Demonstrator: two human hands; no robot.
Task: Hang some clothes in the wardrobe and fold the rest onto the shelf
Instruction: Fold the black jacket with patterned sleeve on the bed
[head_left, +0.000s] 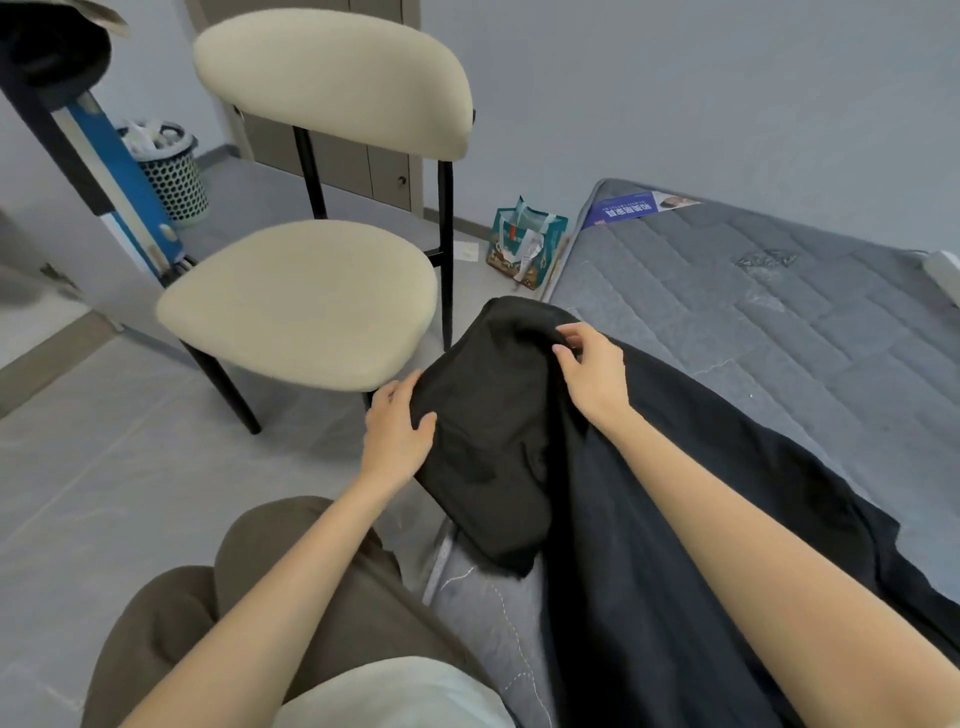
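Two bare hands worked a black garment (483, 441) at the near edge of the grey mattress (753, 312). The left hand (397, 431) gripped its edge at about nine o'clock, thumb on top and fingers tucked beneath the cloth. The right hand (592, 369) pinched a fold at one o'clock. A darker cloth (675, 545) lay spread to three o'clock of the garment, under the right forearm. A cream chair (301, 301) stood at eleven o'clock.

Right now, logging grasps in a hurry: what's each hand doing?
Left hand: grips the side edge of the black garment.
Right hand: fingers pinch the same garment's top.
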